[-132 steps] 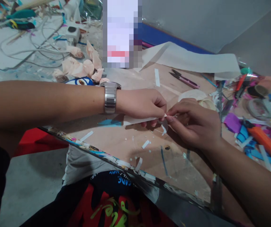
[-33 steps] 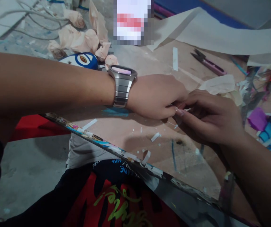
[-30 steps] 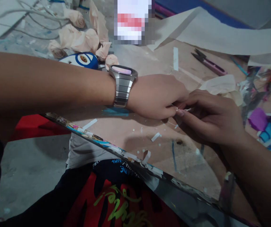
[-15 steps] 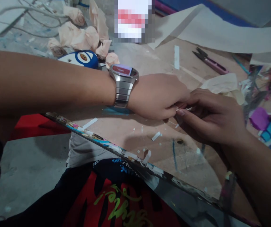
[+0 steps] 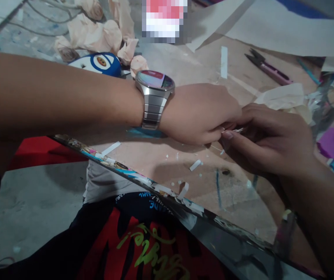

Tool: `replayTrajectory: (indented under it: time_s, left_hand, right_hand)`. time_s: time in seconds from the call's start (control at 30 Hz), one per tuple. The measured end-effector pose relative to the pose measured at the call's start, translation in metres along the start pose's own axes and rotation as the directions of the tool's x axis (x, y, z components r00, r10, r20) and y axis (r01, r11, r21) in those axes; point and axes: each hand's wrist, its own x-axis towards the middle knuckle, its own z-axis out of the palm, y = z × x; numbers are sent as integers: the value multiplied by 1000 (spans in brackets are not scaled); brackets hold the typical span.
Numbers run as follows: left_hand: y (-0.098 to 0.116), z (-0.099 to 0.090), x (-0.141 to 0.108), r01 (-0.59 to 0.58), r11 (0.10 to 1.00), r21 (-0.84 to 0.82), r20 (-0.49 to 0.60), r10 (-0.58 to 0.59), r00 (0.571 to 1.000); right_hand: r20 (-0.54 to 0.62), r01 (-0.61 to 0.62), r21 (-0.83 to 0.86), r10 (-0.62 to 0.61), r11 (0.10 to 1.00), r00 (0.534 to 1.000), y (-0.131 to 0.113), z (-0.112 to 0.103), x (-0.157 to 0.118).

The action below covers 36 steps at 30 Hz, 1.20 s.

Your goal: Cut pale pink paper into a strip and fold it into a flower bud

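My left hand (image 5: 199,113), with a silver watch (image 5: 154,81) on its wrist, reaches across the table with its fingers curled closed. My right hand (image 5: 278,142) meets it fingertip to fingertip, thumb pressed against the fingers in a pinch. Between them a thin whitish piece (image 5: 238,130) sticks out over the right thumb. Too little of it shows to tell its kind. The fingers of my left hand hide most of what both hands grip. Below them lie small white paper scraps (image 5: 195,165) on the wooden tabletop (image 5: 161,155).
Purple-handled thread snips (image 5: 272,70) and a white strip (image 5: 224,62) lie beyond my hands. Peach crepe-paper flowers (image 5: 99,35) and a blue-and-white object (image 5: 102,64) sit behind my left forearm. A large pale sheet (image 5: 278,29) covers the back right. Coloured scraps (image 5: 330,144) lie at the right.
The view has shifted slightly, so the table things sit a little higher and partly further right. Both hands keep nearly the same closed grip together.
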Motion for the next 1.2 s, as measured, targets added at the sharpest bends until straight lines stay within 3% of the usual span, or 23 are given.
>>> replayTrajectory:
  time_s: [0.77,0.97,1.2]
  left_hand:
    - [1,3,3,-1,992,127,58,-7,998]
    - [0,3,-1,-38,997,65,-14,39,999]
    - [-1,4,0,-52,995,81,-15,54,998]
  right_hand:
    - [11,-77,41,76,996,997,-8,0,0]
    - [-10,-92,53,92,994,996,-8,2,-2]
    - [-12,-106,48,107,993,994,-10,1,-2]
